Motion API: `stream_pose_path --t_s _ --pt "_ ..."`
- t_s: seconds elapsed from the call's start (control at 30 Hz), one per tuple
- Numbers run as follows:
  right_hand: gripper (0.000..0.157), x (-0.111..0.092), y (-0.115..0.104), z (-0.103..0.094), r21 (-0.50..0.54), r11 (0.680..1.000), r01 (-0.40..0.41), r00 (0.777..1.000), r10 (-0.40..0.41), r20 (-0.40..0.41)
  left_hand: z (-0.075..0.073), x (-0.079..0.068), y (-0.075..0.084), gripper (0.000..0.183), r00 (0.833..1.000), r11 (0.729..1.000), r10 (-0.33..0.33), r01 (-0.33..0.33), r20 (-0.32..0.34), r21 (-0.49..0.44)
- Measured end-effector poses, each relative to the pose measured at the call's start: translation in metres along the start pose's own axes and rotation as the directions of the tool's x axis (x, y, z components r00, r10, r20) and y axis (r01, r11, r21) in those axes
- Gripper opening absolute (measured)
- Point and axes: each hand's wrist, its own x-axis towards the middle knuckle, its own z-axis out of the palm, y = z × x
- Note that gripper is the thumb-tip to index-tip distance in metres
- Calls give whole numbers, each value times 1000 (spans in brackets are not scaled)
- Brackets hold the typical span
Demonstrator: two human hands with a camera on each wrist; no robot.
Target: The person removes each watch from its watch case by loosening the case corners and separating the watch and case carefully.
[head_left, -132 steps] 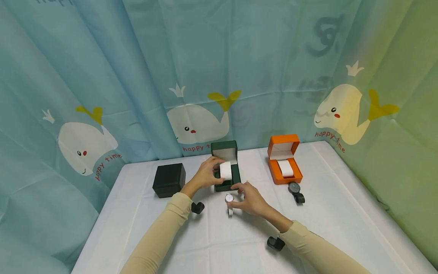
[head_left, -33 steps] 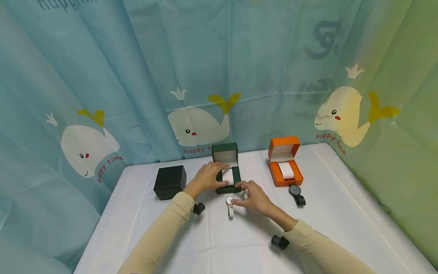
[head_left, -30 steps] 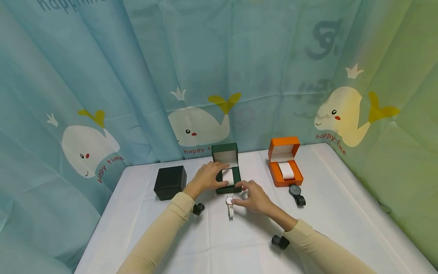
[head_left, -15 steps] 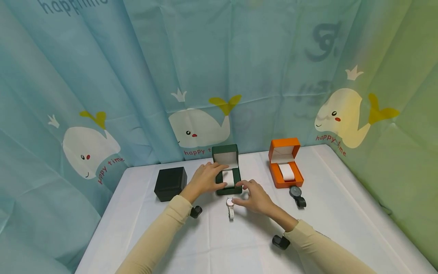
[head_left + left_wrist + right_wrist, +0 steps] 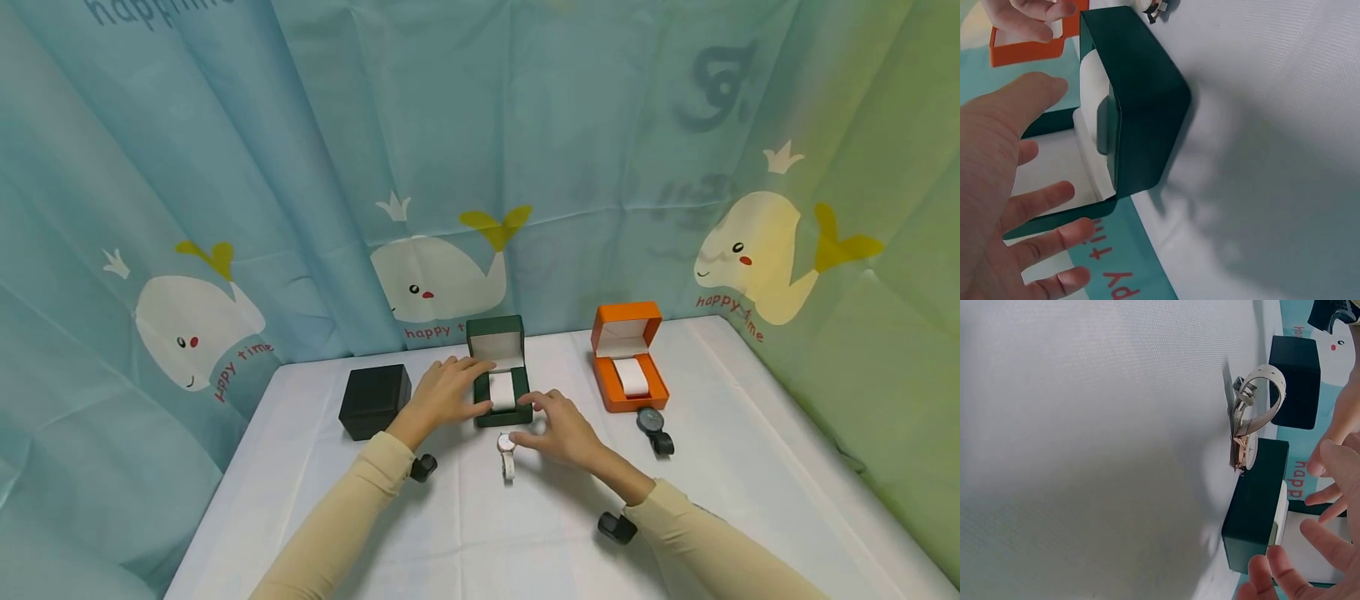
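A dark green watch box stands with its lid up, and a white watch cushion sits inside it. At the box's left side is my left hand, fingers spread and holding nothing; the left wrist view shows a gap between its thumb and the box. My right hand hovers at the box's front right corner, fingers loosely bent around nothing. Its thumb overlaps the dial of a white-strapped watch in the head view. That watch lies on its side on the table just in front of the box.
A closed black box stands to the left. On the right is an open orange watch box with a white cushion, and a black watch lies before it. A whale-print curtain hangs behind the white table.
Earlier my left hand held the white cushion over the green box; now the cushion is in the box and released. My left hand has since shifted slightly left. My right hand has barely moved.
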Motion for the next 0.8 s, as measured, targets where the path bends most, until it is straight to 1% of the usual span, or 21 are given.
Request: stream_pose_path --t_s 0.4,0.53,0.8 --pt "59 4 -6 -2 -79 996 28 999 -30 -27 -7 -10 -8 65 1000 999 -18 18 -7 50" --pt "59 5 -9 -3 -86 995 46 998 -49 -39 -11 -14 -11 65 999 997 -34 35 -11 70" --pt "61 11 -14 -3 -120 989 85 994 -92 -52 -17 -22 -16 65 999 993 -39 43 -35 108"
